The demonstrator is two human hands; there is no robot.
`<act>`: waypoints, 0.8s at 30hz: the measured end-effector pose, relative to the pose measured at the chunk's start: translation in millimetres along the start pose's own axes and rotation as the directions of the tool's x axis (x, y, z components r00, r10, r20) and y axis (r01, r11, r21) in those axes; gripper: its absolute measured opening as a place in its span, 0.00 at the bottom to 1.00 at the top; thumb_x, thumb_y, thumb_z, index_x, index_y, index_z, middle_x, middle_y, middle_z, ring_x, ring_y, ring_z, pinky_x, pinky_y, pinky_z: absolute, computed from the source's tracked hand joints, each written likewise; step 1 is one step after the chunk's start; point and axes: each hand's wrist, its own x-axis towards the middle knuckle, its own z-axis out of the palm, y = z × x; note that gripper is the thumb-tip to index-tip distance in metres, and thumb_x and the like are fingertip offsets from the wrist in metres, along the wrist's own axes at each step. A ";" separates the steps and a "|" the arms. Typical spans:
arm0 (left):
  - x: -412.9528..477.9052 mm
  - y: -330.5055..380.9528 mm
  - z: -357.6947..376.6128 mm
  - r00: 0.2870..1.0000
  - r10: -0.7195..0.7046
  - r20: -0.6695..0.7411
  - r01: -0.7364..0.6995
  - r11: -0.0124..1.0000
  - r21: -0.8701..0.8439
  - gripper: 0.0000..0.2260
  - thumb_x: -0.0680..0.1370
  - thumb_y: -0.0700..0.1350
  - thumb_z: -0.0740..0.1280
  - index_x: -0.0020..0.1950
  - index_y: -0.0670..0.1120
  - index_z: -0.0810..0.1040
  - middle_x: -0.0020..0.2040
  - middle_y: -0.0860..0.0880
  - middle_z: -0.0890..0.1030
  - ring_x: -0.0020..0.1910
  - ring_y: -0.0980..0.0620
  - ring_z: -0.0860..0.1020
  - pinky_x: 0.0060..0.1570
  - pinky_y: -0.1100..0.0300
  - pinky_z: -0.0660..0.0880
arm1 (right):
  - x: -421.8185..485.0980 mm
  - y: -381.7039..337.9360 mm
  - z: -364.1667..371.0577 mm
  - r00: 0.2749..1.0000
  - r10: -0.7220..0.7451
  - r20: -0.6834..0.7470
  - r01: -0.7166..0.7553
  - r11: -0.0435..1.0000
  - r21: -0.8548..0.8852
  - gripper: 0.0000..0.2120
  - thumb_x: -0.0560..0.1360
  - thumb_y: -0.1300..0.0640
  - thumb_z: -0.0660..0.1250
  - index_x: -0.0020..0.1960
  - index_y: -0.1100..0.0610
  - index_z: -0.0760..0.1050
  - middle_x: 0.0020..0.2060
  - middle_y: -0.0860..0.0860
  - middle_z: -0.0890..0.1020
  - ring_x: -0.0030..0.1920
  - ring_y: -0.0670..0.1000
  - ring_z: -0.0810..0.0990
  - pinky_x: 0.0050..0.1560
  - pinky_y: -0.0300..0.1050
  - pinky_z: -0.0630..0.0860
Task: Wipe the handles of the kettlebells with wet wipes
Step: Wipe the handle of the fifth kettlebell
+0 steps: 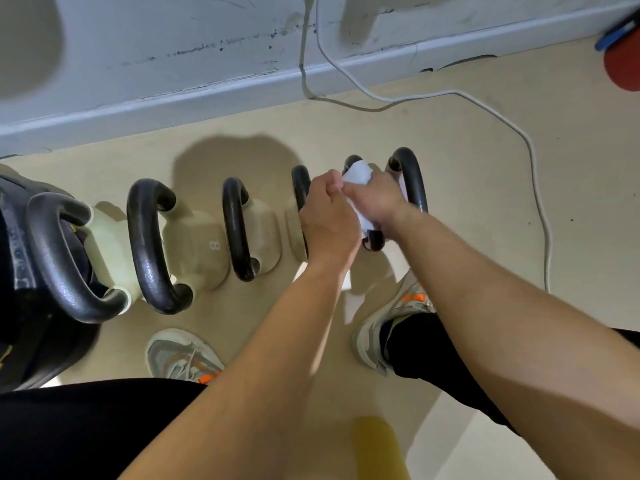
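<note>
Several kettlebells stand in a row on the beige floor, each with a black handle. My right hand (377,199) is closed over a white wet wipe (358,173) wrapped around one handle (372,242) near the right end of the row. My left hand (329,216) is closed on the same wipe from the left, covering part of the neighbouring handle (300,185). The rightmost handle (412,178) sits just beyond my right hand. To the left stand a beige kettlebell marked 8 (194,247) and a larger one (62,254).
A white cable (533,161) runs from the wall across the floor on the right. The grey skirting board (207,98) lies behind the row. My two shoes (180,355) stand close in front. A red and blue object (623,53) sits top right.
</note>
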 end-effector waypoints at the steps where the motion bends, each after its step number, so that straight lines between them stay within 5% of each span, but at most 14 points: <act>1: -2.0 -1.0 3.0 0.999 -0.035 -0.005 0.035 0.999 -0.026 0.13 0.83 0.45 0.56 0.62 0.50 0.77 0.57 0.51 0.80 0.56 0.52 0.78 0.57 0.61 0.74 | 4.3 -7.8 -7.8 0.991 0.095 0.096 -0.104 0.990 0.098 0.28 0.70 0.43 0.76 0.62 0.57 0.73 0.51 0.54 0.83 0.50 0.56 0.85 0.44 0.49 0.82; 5: -32.3 -22.0 18.4 0.983 -0.181 -0.035 0.182 0.983 0.027 0.16 0.84 0.41 0.54 0.70 0.49 0.72 0.57 0.57 0.77 0.53 0.58 0.75 0.48 0.77 0.65 | 5.9 -14.3 -9.1 0.975 0.179 0.132 -0.203 0.958 0.203 0.38 0.66 0.39 0.77 0.69 0.55 0.70 0.58 0.56 0.82 0.53 0.59 0.85 0.54 0.58 0.82; 8: -53.7 -55.4 27.9 0.964 -0.257 0.063 0.249 0.962 0.114 0.20 0.81 0.37 0.58 0.72 0.50 0.69 0.65 0.54 0.75 0.66 0.51 0.73 0.61 0.66 0.64 | 3.8 -11.1 -0.1 0.998 0.068 -0.008 -0.065 0.983 0.172 0.36 0.70 0.38 0.75 0.68 0.59 0.71 0.57 0.55 0.81 0.53 0.55 0.83 0.51 0.48 0.80; 11: -54.9 -74.9 28.0 0.958 -0.244 0.149 0.224 0.964 0.140 0.22 0.79 0.44 0.67 0.73 0.53 0.68 0.68 0.53 0.72 0.65 0.52 0.73 0.66 0.59 0.68 | 1.9 -0.8 3.0 0.994 -0.041 -0.106 0.056 0.989 0.134 0.28 0.74 0.41 0.72 0.63 0.61 0.75 0.53 0.54 0.83 0.52 0.52 0.82 0.49 0.45 0.77; 15: -42.8 -82.0 17.1 0.949 -0.255 0.183 0.237 0.964 0.119 0.09 0.78 0.43 0.68 0.57 0.54 0.74 0.51 0.55 0.77 0.46 0.53 0.77 0.49 0.60 0.74 | -19.2 17.5 8.6 0.955 -0.223 -0.197 0.219 0.975 -0.043 0.24 0.78 0.40 0.68 0.58 0.60 0.75 0.43 0.50 0.82 0.44 0.47 0.81 0.38 0.33 0.71; 19: -34.4 -83.3 8.9 0.909 -0.341 0.240 0.359 0.932 -0.036 0.15 0.77 0.34 0.59 0.46 0.55 0.75 0.45 0.47 0.80 0.39 0.50 0.75 0.39 0.58 0.70 | -46.6 43.3 17.5 0.903 -0.328 -0.279 0.304 0.944 -0.127 0.22 0.80 0.42 0.64 0.63 0.60 0.72 0.46 0.52 0.83 0.47 0.51 0.82 0.48 0.44 0.77; 22: -35.0 -74.5 0.4 0.820 -0.516 0.246 0.565 0.796 -0.215 0.15 0.82 0.35 0.56 0.62 0.51 0.74 0.52 0.44 0.81 0.38 0.52 0.77 0.25 0.67 0.71 | -56.4 57.0 26.1 0.893 -0.331 -0.305 0.310 0.944 -0.117 0.21 0.81 0.47 0.64 0.65 0.62 0.68 0.51 0.58 0.81 0.52 0.56 0.81 0.52 0.52 0.78; 24: -34.8 -73.2 -3.0 0.770 -0.587 0.252 0.638 0.715 -0.285 0.15 0.84 0.38 0.56 0.68 0.48 0.72 0.57 0.44 0.81 0.45 0.49 0.80 0.32 0.65 0.77 | -55.7 52.7 26.4 0.890 -0.313 -0.332 0.286 0.950 -0.129 0.21 0.81 0.46 0.65 0.64 0.62 0.70 0.49 0.57 0.82 0.49 0.56 0.82 0.47 0.48 0.76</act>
